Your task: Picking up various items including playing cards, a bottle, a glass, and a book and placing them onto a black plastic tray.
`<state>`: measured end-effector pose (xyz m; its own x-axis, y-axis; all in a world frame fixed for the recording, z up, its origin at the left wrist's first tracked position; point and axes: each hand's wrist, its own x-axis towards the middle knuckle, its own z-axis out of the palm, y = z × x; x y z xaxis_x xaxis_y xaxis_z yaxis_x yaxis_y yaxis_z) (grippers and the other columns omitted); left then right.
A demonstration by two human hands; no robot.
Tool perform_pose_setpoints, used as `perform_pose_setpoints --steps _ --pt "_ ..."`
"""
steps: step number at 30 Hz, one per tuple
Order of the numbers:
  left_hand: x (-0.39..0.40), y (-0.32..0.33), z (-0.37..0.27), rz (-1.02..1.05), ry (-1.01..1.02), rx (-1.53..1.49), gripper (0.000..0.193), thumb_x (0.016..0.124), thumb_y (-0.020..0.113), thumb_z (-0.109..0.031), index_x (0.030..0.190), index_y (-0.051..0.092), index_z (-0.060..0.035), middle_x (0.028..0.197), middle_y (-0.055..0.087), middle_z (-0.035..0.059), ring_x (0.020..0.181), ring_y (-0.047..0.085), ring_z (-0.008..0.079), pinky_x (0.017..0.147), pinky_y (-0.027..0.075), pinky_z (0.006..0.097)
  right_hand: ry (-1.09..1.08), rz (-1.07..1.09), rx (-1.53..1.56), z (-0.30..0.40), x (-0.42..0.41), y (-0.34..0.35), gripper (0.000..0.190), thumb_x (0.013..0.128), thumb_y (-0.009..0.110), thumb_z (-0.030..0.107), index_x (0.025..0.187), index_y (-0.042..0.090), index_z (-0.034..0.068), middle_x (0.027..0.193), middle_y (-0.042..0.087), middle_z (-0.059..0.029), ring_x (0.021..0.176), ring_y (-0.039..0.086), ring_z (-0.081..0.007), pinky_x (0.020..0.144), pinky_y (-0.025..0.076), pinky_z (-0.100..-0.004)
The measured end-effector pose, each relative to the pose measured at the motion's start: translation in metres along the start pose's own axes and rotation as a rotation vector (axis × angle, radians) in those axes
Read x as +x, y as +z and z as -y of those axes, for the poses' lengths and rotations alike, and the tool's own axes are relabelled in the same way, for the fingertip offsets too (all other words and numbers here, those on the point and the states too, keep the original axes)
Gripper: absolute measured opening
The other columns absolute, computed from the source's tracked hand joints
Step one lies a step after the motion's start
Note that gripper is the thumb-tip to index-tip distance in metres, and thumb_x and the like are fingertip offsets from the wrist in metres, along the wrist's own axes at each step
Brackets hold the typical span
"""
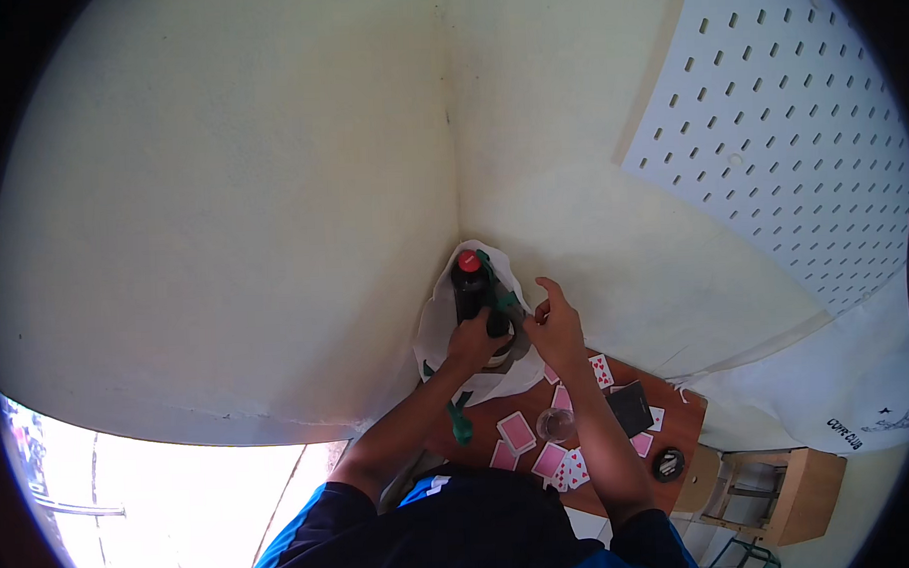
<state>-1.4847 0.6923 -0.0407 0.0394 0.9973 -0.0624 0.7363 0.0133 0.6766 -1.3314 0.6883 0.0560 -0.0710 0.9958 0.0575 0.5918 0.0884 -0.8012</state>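
Observation:
A white bag (435,333) stands at the corner of a wooden table (478,426), its mouth wide. Inside it is a dark bottle with a red cap (468,262), and next to that a second dark bottle neck (498,321). My left hand (475,343) reaches into the bag, its fingers around that neck. At the bag's right rim is my right hand (557,322), thumb side against the edge and index finger raised; whether it pinches the rim is unclear. Green ties (461,425) hang from the bag.
Playing cards (516,432) lie scattered on the table around a clear glass (555,425), a black case (630,408) and a round black ashtray (668,464). Walls meet behind the bag, with a white pegboard (764,123) at right. A wooden stool (811,497) stands at lower right.

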Motion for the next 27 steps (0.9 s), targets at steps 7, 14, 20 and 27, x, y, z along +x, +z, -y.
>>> perform_pose_setpoints --steps 7,14,20,27 --pt "0.021 0.01 -0.01 -0.02 0.014 0.069 0.059 0.068 0.07 -0.033 0.115 0.044 -0.0092 0.092 0.061 0.018 0.083 0.061 0.0356 0.072 0.05 0.0442 -0.057 -0.057 0.073 -0.006 0.008 -0.002 0.045 0.067 0.057 0.001 0.111 0.05 0.005 0.06 0.051 -0.0068 0.054 0.051 -0.0161 0.055 0.044 -0.0287" --pt "0.035 0.011 -0.023 0.021 -0.095 0.216 0.064 0.07 0.068 -0.033 0.12 0.037 -0.0081 0.097 0.059 0.0143 0.081 0.062 0.0334 0.066 0.051 0.0431 -0.082 -0.08 0.092 -0.014 0.009 -0.006 0.042 0.068 0.057 -0.001 0.11 0.051 0.005 0.059 0.05 -0.0052 0.053 0.049 -0.0136 0.054 0.043 -0.0267" --pt "0.023 0.023 -0.027 -0.015 -0.064 0.213 0.078 0.069 0.069 -0.024 0.131 0.023 -0.0105 0.126 0.042 0.0162 0.082 0.061 0.0364 0.068 0.052 0.0442 -0.066 -0.074 0.126 -0.021 0.014 -0.009 0.039 0.07 0.057 0.0 0.108 0.05 0.004 0.061 0.052 -0.0095 0.053 0.052 -0.0196 0.055 0.044 -0.0307" --pt "0.031 0.036 -0.005 -0.064 0.039 0.043 0.086 0.064 0.069 -0.007 0.134 0.019 -0.0155 0.132 0.034 0.0133 0.088 0.058 0.0404 0.073 0.051 0.0457 -0.073 -0.04 0.152 -0.022 0.015 -0.006 0.04 0.069 0.056 -0.002 0.108 0.052 0.004 0.06 0.051 -0.0052 0.054 0.049 -0.0119 0.055 0.043 -0.0257"
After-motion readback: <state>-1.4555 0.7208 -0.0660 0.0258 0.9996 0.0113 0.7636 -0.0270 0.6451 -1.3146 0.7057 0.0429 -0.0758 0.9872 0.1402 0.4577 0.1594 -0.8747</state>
